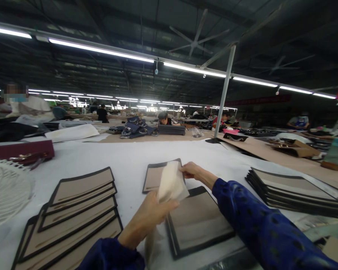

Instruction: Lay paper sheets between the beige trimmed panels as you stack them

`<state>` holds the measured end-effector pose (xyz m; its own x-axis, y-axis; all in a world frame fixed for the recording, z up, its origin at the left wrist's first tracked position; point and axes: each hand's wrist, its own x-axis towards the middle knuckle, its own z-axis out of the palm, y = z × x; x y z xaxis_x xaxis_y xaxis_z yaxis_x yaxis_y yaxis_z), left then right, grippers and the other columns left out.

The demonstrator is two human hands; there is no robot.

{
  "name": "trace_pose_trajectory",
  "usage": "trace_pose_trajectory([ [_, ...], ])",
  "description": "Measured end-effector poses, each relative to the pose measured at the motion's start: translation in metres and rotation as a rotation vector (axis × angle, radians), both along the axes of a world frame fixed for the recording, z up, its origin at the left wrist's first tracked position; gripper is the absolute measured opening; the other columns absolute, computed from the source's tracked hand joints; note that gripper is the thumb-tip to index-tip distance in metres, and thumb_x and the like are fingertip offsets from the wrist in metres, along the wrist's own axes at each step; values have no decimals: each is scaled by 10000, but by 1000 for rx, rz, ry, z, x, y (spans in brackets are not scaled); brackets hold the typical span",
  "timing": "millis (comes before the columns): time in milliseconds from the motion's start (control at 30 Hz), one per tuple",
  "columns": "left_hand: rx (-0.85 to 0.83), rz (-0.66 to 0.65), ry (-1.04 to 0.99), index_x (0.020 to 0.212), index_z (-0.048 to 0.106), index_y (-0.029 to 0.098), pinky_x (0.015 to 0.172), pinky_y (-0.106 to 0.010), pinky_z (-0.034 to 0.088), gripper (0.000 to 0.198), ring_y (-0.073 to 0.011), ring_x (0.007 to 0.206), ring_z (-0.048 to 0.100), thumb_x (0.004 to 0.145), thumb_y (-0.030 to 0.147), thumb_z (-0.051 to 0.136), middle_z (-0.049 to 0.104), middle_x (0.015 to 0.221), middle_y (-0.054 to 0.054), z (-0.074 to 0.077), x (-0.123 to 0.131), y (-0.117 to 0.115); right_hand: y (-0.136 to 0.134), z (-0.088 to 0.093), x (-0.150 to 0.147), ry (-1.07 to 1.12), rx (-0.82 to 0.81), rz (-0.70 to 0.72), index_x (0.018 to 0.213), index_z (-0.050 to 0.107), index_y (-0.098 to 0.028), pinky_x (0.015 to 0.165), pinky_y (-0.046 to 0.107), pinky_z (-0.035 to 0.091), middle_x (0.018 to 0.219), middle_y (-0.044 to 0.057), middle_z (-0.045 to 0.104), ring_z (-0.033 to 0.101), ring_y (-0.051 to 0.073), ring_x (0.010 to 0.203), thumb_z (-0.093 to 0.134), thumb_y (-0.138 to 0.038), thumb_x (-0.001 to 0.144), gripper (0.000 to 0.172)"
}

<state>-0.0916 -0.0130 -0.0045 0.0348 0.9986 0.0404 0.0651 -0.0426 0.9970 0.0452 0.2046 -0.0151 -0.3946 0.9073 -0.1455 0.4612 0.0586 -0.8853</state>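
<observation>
Short of the counter's far edge (126,147), left hand (150,213) pinches a pale sheet (169,178) — right hand (192,171) alongside (its grip: can't tell).

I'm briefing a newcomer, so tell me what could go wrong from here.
The thin sheet, pinched in the left hand, might crease. The fanned panels lie close to the left sleeve, which could nudge them out of line. The stack at right has uneven edges, so it might slip if bumped.
</observation>
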Motion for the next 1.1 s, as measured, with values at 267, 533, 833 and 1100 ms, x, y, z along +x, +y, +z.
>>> trace_pose_trajectory([
  [267,142,-72,-279,508,375,174,375,-212,106,427,-10,337,225,739,438,618,299,395,93,-2,-11,-1,-51,13,120,89,-175,47,797,600,-106,556,193,465,690,16,609,557,85,578,714,-350,718,281],
  [533,75,-85,-174,521,384,177,379,-217,125,423,-15,342,232,731,459,619,313,385,92,-5,-5,-1,-96,-5,138,22,-194,85,731,599,-131,497,191,404,630,-3,584,503,82,529,717,-493,615,398],
  [833,36,-138,-198,594,443,165,355,-202,152,368,-18,331,257,696,450,651,349,399,91,-9,-2,3,-92,0,126,-190,306,-67,875,575,-190,563,253,385,722,2,555,473,126,600,672,-377,671,294],
  [1100,63,-134,-41,696,511,151,352,-188,221,235,-36,353,296,732,356,620,391,429,91,-13,6,4,-163,58,51,99,176,386,924,575,-161,494,224,370,714,28,569,509,138,615,561,-567,730,450],
])
